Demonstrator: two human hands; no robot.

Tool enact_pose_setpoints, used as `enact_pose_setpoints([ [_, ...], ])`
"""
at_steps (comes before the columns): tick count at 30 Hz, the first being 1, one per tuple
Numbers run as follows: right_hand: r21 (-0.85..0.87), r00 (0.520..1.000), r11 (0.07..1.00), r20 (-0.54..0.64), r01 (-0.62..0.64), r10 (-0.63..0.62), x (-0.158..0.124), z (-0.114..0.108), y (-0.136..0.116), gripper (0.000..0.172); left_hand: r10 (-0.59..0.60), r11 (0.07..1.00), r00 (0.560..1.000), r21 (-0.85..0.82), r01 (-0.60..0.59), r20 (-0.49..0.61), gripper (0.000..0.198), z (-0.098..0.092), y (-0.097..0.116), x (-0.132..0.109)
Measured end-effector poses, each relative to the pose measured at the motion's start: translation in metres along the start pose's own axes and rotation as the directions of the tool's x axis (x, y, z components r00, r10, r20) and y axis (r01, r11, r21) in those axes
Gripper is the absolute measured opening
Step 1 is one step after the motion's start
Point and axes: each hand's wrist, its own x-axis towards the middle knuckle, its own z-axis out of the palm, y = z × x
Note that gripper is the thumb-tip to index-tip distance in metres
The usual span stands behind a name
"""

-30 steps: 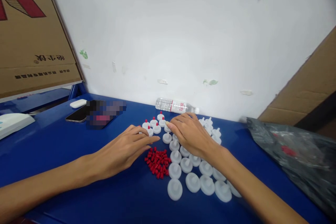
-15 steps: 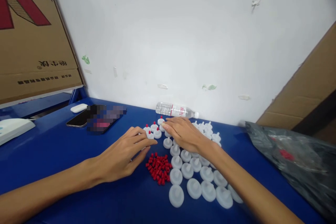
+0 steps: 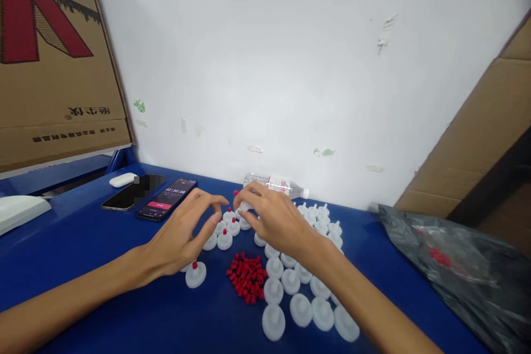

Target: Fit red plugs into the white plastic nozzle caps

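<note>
My left hand (image 3: 186,231) hovers over the left side of the blue table, thumb and forefinger curved and apart, with nothing visible between them. Just below and beyond it are several white nozzle caps with red tips (image 3: 224,240); one more red-tipped nozzle cap (image 3: 196,275) lies nearer me. My right hand (image 3: 276,218) has its fingers bent around a white nozzle cap (image 3: 245,206), partly hidden by the fingers. Between my forearms is a pile of small red tip covers (image 3: 246,277). Many white nozzle caps without red tips (image 3: 274,322) spread under and around my right forearm.
A clear plastic bottle (image 3: 296,191) lies against the wall. Two phones (image 3: 166,199), a white oval case (image 3: 123,180) and a white device (image 3: 22,214) are at left. A dark plastic bag (image 3: 468,282) lies at right, and a large cardboard box (image 3: 62,83) stands at far left.
My left hand has risen and its thumb and forefinger have spread. Red-tipped caps now show beneath and in front of it. My right hand's fingers have curled around a white nozzle cap. The view has shifted slightly.
</note>
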Motion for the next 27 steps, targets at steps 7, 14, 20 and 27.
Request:
enact_pose_setpoints([
  [7,0.046,0.991,0.993,0.065,0.112,-0.115,-0.008,-0.002,-0.03,0.024,0.08,0.997,0.997,-0.006,-0.08,-0.014,0.016,0.002,-0.006,0.0],
  [14,0.096,0.984,0.982,0.058,0.165,-0.171,-0.012,0.005,-0.021,0.014,0.128,0.985,0.991,-0.121,-0.122,0.038,0.031,0.002,-0.004,0.0],
  [20,0.0,0.994,0.994,-0.024,0.107,-0.107,-0.015,0.006,0.014,0.026,-0.044,0.971,0.996,-0.237,0.025,-0.075,0.039,-0.005,0.003,-0.002],
  [27,0.014,0.985,0.985,-0.018,-0.172,0.172,-0.021,0.013,0.049,0.041,0.226,0.97,0.967,-0.122,-0.211,0.117,0.01,0.004,0.01,-0.006],
])
